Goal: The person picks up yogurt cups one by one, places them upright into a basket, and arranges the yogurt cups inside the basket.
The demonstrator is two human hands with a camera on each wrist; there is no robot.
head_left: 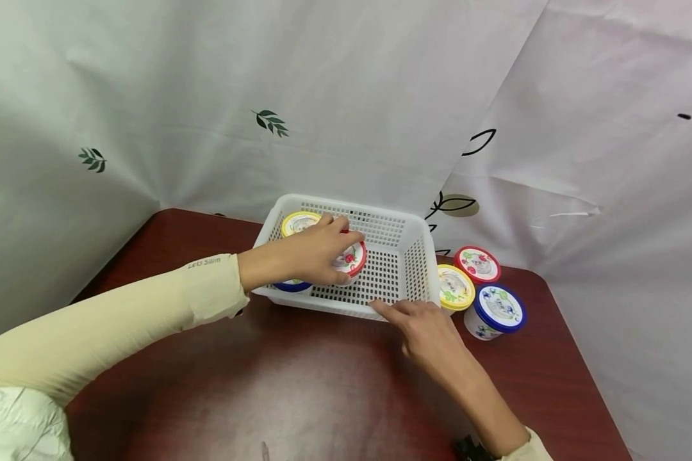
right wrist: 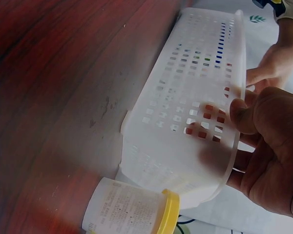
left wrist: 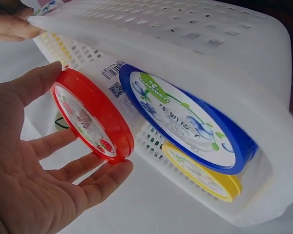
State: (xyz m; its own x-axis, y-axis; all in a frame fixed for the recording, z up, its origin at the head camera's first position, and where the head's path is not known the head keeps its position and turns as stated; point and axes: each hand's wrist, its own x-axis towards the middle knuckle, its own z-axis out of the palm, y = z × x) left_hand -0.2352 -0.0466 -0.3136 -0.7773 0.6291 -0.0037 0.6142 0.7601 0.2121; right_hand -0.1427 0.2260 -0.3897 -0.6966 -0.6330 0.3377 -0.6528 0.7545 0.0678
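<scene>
White plastic basket (head_left: 418,224): I count one
Red-lidded white tubs (head_left: 477,264): two
Yellow-lidded white tubs (head_left: 455,289): two
Blue-lidded white tubs (head_left: 496,312): two

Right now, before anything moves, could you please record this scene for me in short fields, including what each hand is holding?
Left hand: holds the red-lidded tub by its lid
Right hand: grips the near rim of the white basket
Also in basket: yellow-lidded tub, blue-lidded tub
Right of basket: second yellow-lidded tub, nearest it; second red-lidded tub; second blue-lidded tub
Tub count: three inside, three outside
Surface: dark red-brown table
Unclear: whether the held tub touches the basket floor
</scene>
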